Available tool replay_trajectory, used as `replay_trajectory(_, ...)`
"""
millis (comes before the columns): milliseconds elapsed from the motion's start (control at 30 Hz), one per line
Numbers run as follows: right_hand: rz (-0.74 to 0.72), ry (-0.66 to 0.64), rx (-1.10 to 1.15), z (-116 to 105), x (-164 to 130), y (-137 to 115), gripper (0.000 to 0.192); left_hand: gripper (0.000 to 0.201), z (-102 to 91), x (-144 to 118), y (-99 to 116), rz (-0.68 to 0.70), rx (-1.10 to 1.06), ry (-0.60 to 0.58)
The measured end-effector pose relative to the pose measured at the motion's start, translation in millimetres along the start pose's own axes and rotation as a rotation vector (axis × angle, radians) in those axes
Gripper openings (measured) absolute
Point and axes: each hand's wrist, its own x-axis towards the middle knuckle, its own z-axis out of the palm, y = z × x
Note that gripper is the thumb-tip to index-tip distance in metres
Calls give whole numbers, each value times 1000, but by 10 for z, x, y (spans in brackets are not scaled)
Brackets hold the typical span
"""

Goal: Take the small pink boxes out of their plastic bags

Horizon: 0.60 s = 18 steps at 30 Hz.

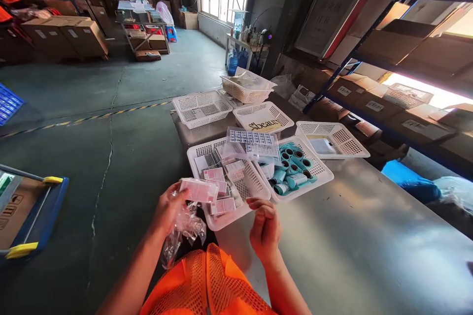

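The left hand (170, 206) is closed on a small flat pink packet (199, 190) and, below it, on a bunch of crinkled clear plastic bags (184, 230) that hang down from the palm. The packet is rectangular, shiny, with fine print too small to read. The right hand (264, 229) holds nothing; its fingers are curled loosely inward and it stays apart from the left one, near the front edge of the near basket (207, 149).

This near basket is white plastic with a perforated wall and floor, and it stands at the corner of a smooth grey metal table (362, 236). Inside it lie more pink packets and clear sachets. The packet in the hand is just above the front left rim of this basket. To the right of it, touching, a second white basket (322, 173) holds teal tubes and rolls (293, 167). A clear sheet of small printed cards (253, 143) lies over both baskets. Behind the near basket, one basket carries a yellow label reading "Sbeauty" (263, 125).

To the right of the baskets the table top is bare and wide. To the left of the near basket the table edge drops to a grey concrete floor (111, 157).
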Motion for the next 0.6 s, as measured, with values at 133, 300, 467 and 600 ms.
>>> replay_trajectory(133,150,-258,81,14,-8,116,28,47,-57,7,54,-308,-121,-140)
replay_trajectory(300,389,-249,346,283,-80,111,70,61,162,-122,-12,-539,-384,-647)
replay_trajectory(467,386,65,181,406,-25,-73,7,52,315,-204,-66,-632,-489,-570)
replay_trajectory(600,519,186,270,433,10,-117,10,45,364,-244,-114,-633,-441,-490)
